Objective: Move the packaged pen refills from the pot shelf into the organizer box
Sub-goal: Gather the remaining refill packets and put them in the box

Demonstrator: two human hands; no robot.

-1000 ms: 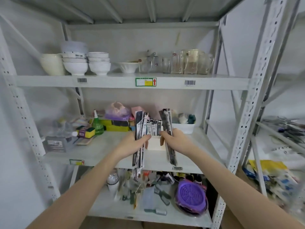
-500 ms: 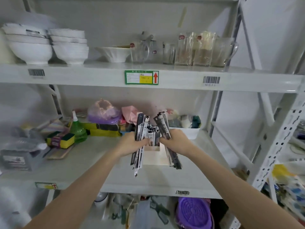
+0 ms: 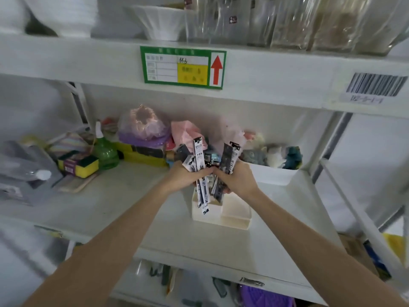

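Both hands meet over the middle shelf [image 3: 124, 202], a flat, pale, matte board. The left hand [image 3: 184, 179] and the right hand [image 3: 238, 180] are closed together around one bunch of pen refills [image 3: 207, 171], thumbs nearly touching. The packs are long, thin, glossy strips printed black and white; their tops fan out above the knuckles, and their lower ends hang down into the organizer box [image 3: 230, 214].

That box is a cream, smooth-walled, squarish tub with an inner divider, sitting right of the shelf's middle, nearer the front edge than the back. The strips dip into its left compartment; the right compartment looks bare, though the view there is soft.

Around it: a green plastic bottle [image 3: 105, 152] with a pointed white nozzle stands toward the back left, with a yellow sponge pack [image 3: 78, 165] just beside it. A crinkled clear bag [image 3: 143, 127] over something purple sits at the back, a pink bag [image 3: 187, 134] next to it. Behind the right hand, a white tray [image 3: 274, 176] holds small soft toys [image 3: 272, 155].

The shelf above carries a green-bordered label [image 3: 183, 67] with a red arrow on its front edge and a barcode sticker [image 3: 376, 85] toward the right, with white bowls [image 3: 161, 21] and clear glass jugs [image 3: 309, 21] on top.
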